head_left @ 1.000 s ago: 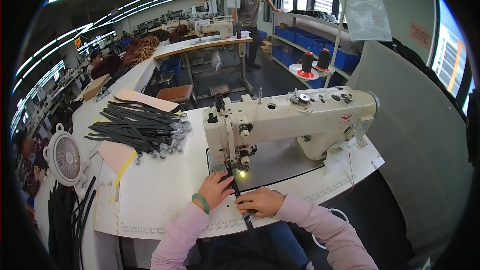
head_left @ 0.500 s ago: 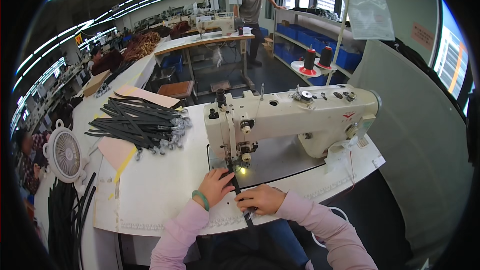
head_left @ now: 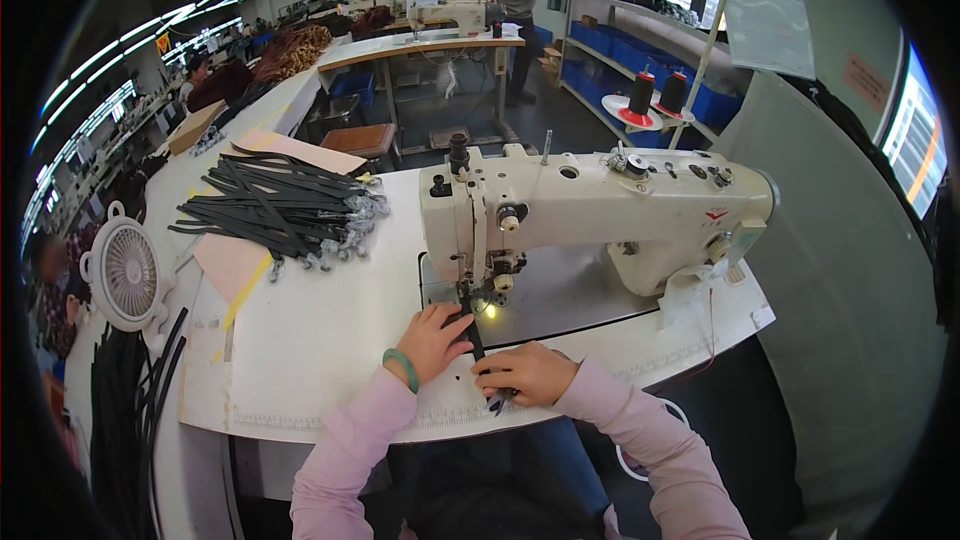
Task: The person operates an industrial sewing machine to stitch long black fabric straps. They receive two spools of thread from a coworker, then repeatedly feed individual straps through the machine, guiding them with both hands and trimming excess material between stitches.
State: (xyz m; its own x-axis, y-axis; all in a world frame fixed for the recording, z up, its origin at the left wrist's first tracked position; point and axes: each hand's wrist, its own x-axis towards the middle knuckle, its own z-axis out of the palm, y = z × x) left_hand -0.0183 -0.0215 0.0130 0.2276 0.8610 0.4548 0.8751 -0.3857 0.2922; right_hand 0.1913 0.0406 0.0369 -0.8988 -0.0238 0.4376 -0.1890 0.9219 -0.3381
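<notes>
- The strap (head_left: 475, 333), narrow and black, lies on the bench (head_left: 310, 360), running from under the machine's needle end toward the middle of the front edge; its near end is hidden at the right hand.
- The left hand (head_left: 438, 342) rests on the strap's left side near the needle, fingers stretched out, thumb apart from them; a green bangle (head_left: 402, 368) circles the wrist.
- The right hand (head_left: 528, 373), nearer the front edge, has its fingers curled together and clamped on the strap.
- A dark, pointed tool (head_left: 499, 401) juts from under the right hand, partly hidden.
- The machine (head_left: 590, 212) spans the bench's back right, its small lamp (head_left: 489, 311) lit beside the needle.
- A pile (head_left: 280, 202) of black straps lies toward the back left corner.
- A white fan (head_left: 130, 272) stands just beyond the left edge.
</notes>
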